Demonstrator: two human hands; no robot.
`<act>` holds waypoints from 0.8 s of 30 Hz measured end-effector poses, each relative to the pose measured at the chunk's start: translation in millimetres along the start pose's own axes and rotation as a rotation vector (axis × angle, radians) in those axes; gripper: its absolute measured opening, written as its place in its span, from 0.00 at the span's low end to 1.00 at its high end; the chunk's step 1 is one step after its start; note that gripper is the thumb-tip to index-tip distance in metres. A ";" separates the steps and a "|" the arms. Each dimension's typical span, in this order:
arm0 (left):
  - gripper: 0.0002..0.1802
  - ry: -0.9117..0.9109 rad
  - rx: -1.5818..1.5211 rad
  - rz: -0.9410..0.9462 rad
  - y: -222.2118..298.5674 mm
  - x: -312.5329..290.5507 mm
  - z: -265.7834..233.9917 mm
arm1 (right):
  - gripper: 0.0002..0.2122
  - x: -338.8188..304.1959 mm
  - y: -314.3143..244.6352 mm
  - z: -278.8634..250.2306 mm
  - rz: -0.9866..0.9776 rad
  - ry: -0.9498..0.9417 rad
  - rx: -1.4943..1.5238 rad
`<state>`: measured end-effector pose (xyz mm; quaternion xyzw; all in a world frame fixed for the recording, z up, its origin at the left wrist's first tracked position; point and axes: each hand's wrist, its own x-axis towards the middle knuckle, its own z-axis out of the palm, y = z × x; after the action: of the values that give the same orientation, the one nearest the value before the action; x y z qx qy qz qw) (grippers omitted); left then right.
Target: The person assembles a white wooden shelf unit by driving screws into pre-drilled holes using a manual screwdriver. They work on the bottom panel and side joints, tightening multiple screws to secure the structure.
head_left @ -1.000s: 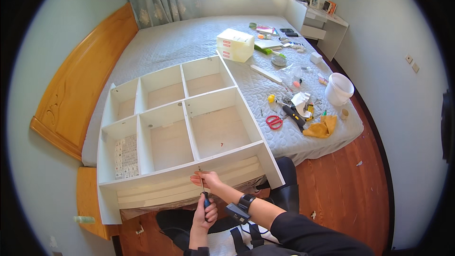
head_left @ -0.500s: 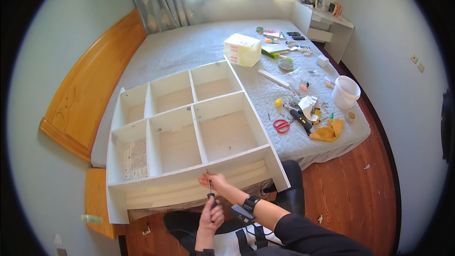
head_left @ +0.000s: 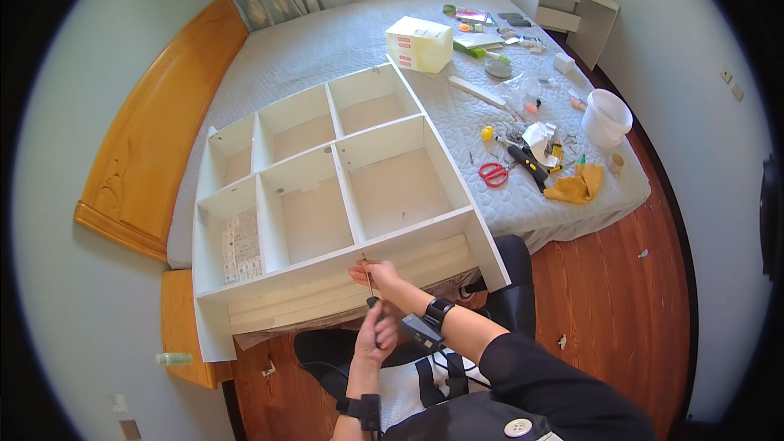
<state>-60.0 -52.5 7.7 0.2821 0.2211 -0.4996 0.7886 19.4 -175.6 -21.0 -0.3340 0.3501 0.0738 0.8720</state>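
A white shelf unit [head_left: 314, 251] with several square compartments lies on its back, partly on the bed. My left hand [head_left: 376, 335] is wrapped round the dark handle of a screwdriver [head_left: 373, 302]. Its thin metal shaft points up at the edge of the unit's near board. My right hand [head_left: 377, 274] is at that board, with its fingers closed about the shaft near the tip. A dark hole or screw shows in the board just beyond the fingers; the tip's exact contact is too small to tell.
On the bed [head_left: 523, 224] to the right lie red-handled scissors [head_left: 493, 175], a black power tool [head_left: 527, 167], a yellow cloth [head_left: 576, 186] and a white bucket [head_left: 607, 118]. A white box [head_left: 418, 45] stands beyond the unit. A wooden headboard [head_left: 163, 126] is at the left.
The view has tilted down, so everything sits higher in the picture. Both hands stay at the same spot on the board, with the screwdriver still held.
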 end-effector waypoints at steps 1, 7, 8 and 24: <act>0.14 -0.137 -0.204 -0.067 2.3 -1.6 -1.3 | 0.14 -0.6 -0.8 -0.6 0.009 -0.025 -0.008; 0.15 0.208 0.342 0.108 -1.0 -5.2 8.9 | 0.14 5.2 0.5 1.3 0.024 0.043 -0.020; 0.14 0.237 0.362 0.129 -1.7 -5.4 11.5 | 0.14 6.2 1.3 1.6 0.008 0.028 -0.027; 0.17 0.489 0.919 0.354 -16.4 -2.9 -2.0 | 0.16 -2.7 5.1 -10.4 0.021 -0.059 -0.044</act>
<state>-76.3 -54.8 4.3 0.7383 0.1061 -0.3242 0.5819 9.7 -178.0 -27.4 -0.3472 0.3261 0.1002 0.8735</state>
